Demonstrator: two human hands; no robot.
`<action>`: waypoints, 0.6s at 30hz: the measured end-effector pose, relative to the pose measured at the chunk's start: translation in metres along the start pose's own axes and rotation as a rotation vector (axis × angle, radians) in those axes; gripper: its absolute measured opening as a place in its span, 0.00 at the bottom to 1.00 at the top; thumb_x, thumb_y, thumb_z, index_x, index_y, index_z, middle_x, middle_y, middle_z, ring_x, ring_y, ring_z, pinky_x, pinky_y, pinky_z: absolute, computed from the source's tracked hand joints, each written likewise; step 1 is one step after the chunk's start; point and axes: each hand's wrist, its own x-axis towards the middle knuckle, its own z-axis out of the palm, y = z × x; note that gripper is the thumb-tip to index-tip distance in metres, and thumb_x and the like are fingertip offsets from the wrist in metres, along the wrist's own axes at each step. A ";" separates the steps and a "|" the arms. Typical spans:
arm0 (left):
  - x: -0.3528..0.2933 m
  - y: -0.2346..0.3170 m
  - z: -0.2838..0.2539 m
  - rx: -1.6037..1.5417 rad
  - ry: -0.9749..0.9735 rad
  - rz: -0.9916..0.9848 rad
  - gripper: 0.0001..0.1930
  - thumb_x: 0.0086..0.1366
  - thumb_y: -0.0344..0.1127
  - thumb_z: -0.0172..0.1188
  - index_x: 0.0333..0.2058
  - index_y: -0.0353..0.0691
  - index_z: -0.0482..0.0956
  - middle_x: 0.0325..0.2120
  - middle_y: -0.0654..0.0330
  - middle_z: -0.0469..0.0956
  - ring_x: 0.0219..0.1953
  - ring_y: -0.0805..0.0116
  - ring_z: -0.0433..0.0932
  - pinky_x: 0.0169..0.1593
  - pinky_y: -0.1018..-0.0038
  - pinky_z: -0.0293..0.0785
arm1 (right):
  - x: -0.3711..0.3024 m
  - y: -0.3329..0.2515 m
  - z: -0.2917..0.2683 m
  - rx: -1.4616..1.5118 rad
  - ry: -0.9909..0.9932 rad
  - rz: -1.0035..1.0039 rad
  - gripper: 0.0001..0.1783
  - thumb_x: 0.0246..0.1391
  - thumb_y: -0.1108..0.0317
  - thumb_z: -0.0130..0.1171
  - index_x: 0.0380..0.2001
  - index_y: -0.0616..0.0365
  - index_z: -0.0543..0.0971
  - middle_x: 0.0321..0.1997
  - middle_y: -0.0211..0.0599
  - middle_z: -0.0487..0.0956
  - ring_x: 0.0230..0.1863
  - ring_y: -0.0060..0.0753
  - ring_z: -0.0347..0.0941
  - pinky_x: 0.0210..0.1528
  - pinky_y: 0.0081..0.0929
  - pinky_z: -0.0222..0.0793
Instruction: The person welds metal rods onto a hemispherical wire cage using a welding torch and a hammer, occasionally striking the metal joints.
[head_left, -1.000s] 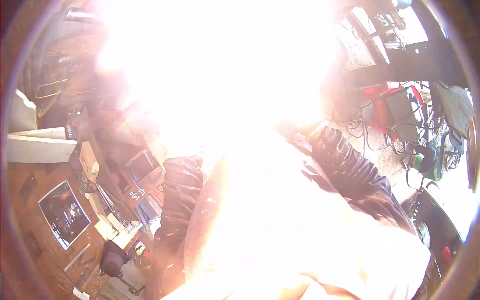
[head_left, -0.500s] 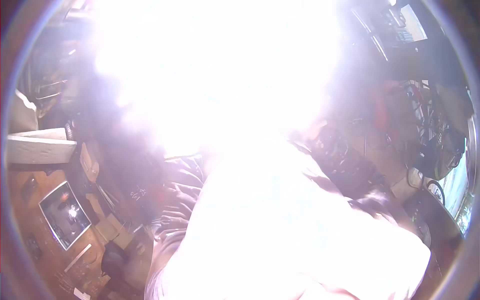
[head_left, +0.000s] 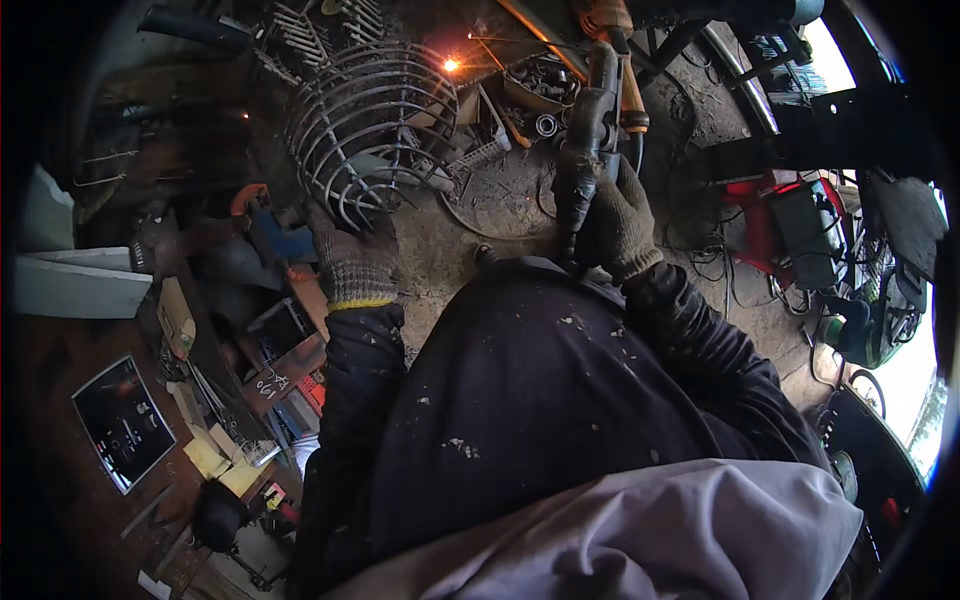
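A round cage of curved metal rods lies in the upper middle, with a glowing orange spot at its right edge. My left hand, in a grey knit glove with a yellow cuff, is closed at the cage's near end; its fingertips are partly hidden in shadow. On the right, my gloved right hand grips the dark handle of a welding electrode holder. From the holder's orange head, a thin electrode points left, its tip above and apart from the glowing spot.
A bin of metal parts sits between cage and holder. To the right are a red and grey machine and loose cables. At left, a wooden surface carries a dark framed panel; tools and boxes crowd beside my left arm.
The white glare that covered the middle and top of the view is gone. The cage, the holder and my gloved hands now show, with a small glow left on the cage.
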 end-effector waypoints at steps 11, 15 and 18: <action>-0.014 -0.003 0.008 0.113 0.019 0.045 0.22 0.74 0.55 0.48 0.55 0.47 0.76 0.51 0.60 0.79 0.53 0.60 0.78 0.53 0.59 0.81 | 0.007 0.006 -0.004 -0.148 -0.013 0.062 0.19 0.67 0.59 0.57 0.53 0.59 0.73 0.36 0.31 0.77 0.33 0.23 0.74 0.36 0.26 0.74; -0.014 -0.004 0.009 0.082 0.060 0.024 0.22 0.74 0.55 0.49 0.55 0.49 0.77 0.50 0.62 0.80 0.51 0.61 0.79 0.52 0.61 0.81 | 0.004 -0.009 0.006 -0.295 0.035 0.172 0.20 0.66 0.54 0.58 0.51 0.58 0.74 0.35 0.29 0.77 0.30 0.21 0.73 0.32 0.23 0.73; -0.010 -0.004 0.006 0.061 0.047 0.032 0.22 0.73 0.56 0.50 0.54 0.48 0.77 0.49 0.62 0.81 0.49 0.62 0.80 0.50 0.61 0.82 | 0.005 -0.005 0.008 -0.265 0.016 0.164 0.21 0.65 0.53 0.58 0.50 0.58 0.75 0.34 0.29 0.77 0.29 0.21 0.73 0.29 0.22 0.72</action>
